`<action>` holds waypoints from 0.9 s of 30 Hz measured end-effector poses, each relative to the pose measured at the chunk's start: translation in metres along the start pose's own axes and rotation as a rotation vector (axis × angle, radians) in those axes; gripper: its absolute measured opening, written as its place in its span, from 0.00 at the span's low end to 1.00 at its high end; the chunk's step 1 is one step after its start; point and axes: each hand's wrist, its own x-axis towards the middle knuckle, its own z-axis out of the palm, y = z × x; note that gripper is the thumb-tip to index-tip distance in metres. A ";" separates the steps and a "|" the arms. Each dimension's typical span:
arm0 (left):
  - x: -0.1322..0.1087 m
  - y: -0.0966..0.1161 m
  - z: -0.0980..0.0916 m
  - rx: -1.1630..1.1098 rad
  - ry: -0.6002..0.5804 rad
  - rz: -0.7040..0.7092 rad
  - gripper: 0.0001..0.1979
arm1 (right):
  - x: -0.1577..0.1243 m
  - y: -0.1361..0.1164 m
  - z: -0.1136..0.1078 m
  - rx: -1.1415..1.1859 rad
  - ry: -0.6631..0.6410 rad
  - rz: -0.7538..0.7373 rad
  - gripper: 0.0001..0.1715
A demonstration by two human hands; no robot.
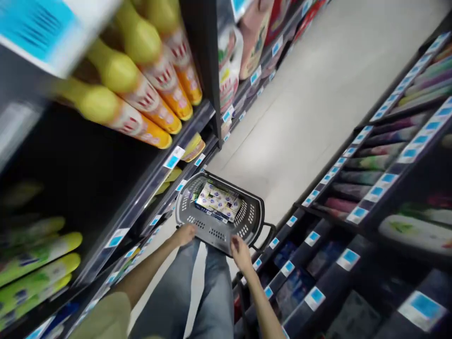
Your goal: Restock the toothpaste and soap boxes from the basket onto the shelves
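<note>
A dark grey shopping basket (215, 228) stands on the aisle floor in front of my legs. Inside lies a pack with a white and purple print (219, 202). My left hand (185, 234) rests at the basket's near left rim, fingers curled against it. My right hand (241, 253) is at the near right rim, fingers bent onto the edge. The basket's black handle (266, 238) hangs down at its right side. Whether either hand truly grips the rim is unclear.
Dark shelves line both sides of a narrow aisle. Yellow-capped orange bottles (148, 89) lie on the upper left shelf, green bottles (35, 263) lower left. Blue price tags (376, 192) run along the right shelves. Pale floor (318, 103) stretches ahead.
</note>
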 end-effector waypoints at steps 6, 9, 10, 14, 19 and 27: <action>0.154 -0.042 0.023 0.262 -0.002 0.122 0.31 | 0.167 0.049 0.058 -0.191 -0.012 -0.068 0.30; 0.217 -0.061 0.043 0.328 0.018 0.196 0.34 | 0.234 0.057 0.089 -0.418 -0.063 -0.169 0.35; 0.235 -0.066 0.051 0.338 0.025 0.216 0.34 | 0.252 0.060 0.099 -0.466 -0.073 -0.181 0.37; 0.283 -0.080 0.078 0.333 0.031 0.264 0.30 | 0.304 0.079 0.128 -0.618 -0.120 -0.142 0.36; 0.269 -0.092 0.090 0.246 -0.021 0.213 0.26 | 0.288 0.108 0.128 -0.559 -0.052 -0.034 0.31; 0.126 -0.031 0.043 -0.004 -0.034 0.015 0.27 | 0.124 0.050 0.048 0.592 0.067 0.446 0.34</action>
